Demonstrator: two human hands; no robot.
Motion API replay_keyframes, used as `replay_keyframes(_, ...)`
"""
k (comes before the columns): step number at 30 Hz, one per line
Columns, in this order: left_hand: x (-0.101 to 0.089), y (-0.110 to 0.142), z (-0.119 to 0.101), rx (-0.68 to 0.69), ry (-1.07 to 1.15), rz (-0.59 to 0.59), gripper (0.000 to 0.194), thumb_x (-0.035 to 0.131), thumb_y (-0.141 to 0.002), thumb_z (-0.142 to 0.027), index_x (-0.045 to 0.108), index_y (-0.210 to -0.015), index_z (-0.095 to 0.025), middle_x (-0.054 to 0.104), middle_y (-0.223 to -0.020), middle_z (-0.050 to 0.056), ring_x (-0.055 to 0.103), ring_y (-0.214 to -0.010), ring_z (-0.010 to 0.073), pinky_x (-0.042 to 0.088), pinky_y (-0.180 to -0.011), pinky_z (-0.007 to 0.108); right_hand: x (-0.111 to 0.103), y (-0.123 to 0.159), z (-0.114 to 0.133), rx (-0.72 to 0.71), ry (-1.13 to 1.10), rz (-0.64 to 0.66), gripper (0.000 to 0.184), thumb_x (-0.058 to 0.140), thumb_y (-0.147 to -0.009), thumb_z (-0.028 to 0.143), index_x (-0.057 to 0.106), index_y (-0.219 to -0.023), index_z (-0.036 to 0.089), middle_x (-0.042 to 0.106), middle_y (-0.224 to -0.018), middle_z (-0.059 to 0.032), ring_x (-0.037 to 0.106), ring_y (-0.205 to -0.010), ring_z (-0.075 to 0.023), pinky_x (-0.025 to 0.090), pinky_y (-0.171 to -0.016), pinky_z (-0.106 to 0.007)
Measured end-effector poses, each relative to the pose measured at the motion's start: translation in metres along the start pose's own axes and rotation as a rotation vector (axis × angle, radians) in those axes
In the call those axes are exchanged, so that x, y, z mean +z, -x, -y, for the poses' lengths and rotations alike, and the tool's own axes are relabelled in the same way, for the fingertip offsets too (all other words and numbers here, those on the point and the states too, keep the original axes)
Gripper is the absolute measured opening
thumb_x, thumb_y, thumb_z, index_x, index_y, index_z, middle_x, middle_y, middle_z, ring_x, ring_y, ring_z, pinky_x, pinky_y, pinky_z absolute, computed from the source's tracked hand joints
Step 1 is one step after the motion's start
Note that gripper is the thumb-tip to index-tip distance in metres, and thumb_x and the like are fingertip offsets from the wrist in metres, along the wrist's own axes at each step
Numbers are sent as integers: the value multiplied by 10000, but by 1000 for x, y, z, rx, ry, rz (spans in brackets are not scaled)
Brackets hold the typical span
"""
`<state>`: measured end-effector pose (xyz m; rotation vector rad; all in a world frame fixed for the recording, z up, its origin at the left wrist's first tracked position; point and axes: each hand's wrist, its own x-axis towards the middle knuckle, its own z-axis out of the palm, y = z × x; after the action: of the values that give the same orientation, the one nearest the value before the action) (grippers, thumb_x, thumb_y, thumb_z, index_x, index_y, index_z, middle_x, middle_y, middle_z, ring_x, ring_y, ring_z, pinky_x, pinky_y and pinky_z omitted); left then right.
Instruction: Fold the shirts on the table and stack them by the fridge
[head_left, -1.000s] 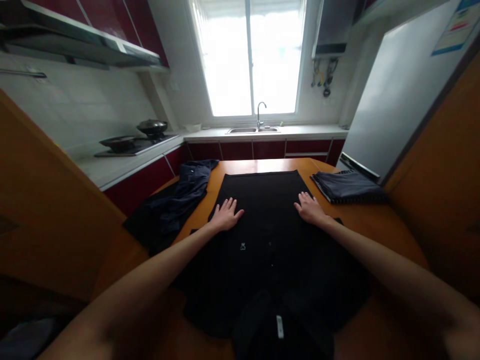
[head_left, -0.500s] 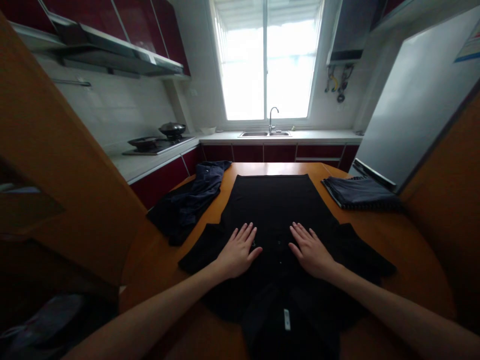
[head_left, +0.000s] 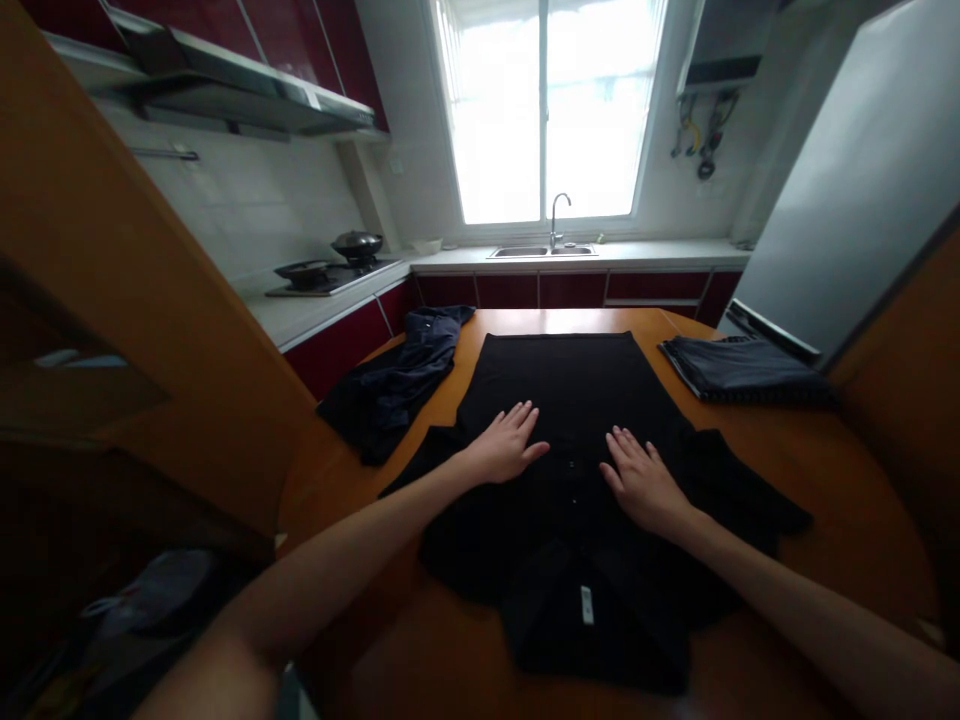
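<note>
A black short-sleeved polo shirt (head_left: 562,375) lies spread flat on the wooden table, front side up. Its collar, with a white label (head_left: 587,605) inside, points toward me, and its hem is at the far end. Small buttons show down the middle of the chest. My left hand (head_left: 507,446) rests flat on the left of the shirt front, fingers stretched out. On the other side of the buttons my right hand (head_left: 642,480) also lies palm down on the cloth with its fingers extended.
The orange-brown table (head_left: 847,500) has a rounded edge. Crumpled dark clothes (head_left: 405,375) lie at its left, and a folded dark stack (head_left: 750,370) at its right. Beyond stand a counter with a sink (head_left: 544,251), a stove (head_left: 334,278) and a fridge (head_left: 847,180).
My left hand has slid away from me across the shirt, toward the hem. My right hand stays in nearly the same place on the cloth. The camera view has shifted slightly.
</note>
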<state>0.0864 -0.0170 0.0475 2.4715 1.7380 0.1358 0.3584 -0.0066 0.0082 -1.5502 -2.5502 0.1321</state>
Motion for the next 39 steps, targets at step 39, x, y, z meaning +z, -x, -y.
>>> replay_keyframes(39, -32, 102, 103, -522, 137, -285, 470, 629, -903, -380, 642, -1310, -143, 668, -1307, 139, 634, -1193, 283, 470, -1037, 346, -23, -37, 121, -599, -281, 82, 591, 391, -1008, 360, 371, -1546, 117, 275, -1636, -140, 208, -1526, -262, 212, -1224, -508)
